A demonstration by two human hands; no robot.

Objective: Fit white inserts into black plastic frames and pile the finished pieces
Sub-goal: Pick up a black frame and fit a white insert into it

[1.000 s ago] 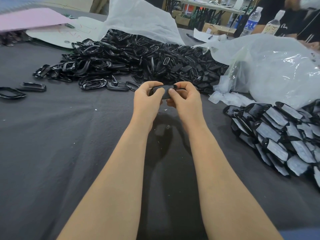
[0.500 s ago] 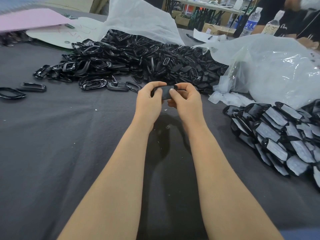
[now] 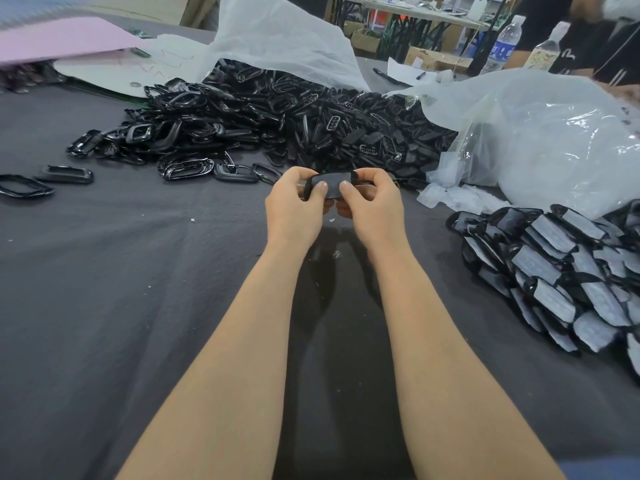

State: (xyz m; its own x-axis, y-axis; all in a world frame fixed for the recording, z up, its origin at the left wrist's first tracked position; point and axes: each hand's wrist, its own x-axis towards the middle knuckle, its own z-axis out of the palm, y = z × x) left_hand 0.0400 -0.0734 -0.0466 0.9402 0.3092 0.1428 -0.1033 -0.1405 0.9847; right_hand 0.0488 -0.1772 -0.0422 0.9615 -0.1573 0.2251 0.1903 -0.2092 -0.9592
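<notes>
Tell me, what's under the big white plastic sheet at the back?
Black plastic frames spill out from under the white sheet onto the table. How many more lie beneath is hidden.

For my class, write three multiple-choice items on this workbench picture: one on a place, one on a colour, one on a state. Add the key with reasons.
1. Where does the pile of finished pieces lie?
A. on the person's left
B. on the person's right
C. in a blue bucket

2. What colour is the cloth?
A. dark grey
B. red
C. yellow

3. What are the left hand and right hand doing?
A. lying flat on the cloth
B. holding scissors
C. together gripping one black piece

Key:
1 B, the white-faced pieces are heaped at the right edge.
2 A, the cloth is dark grey throughout.
3 C, both thumbs press on the piece.
</notes>
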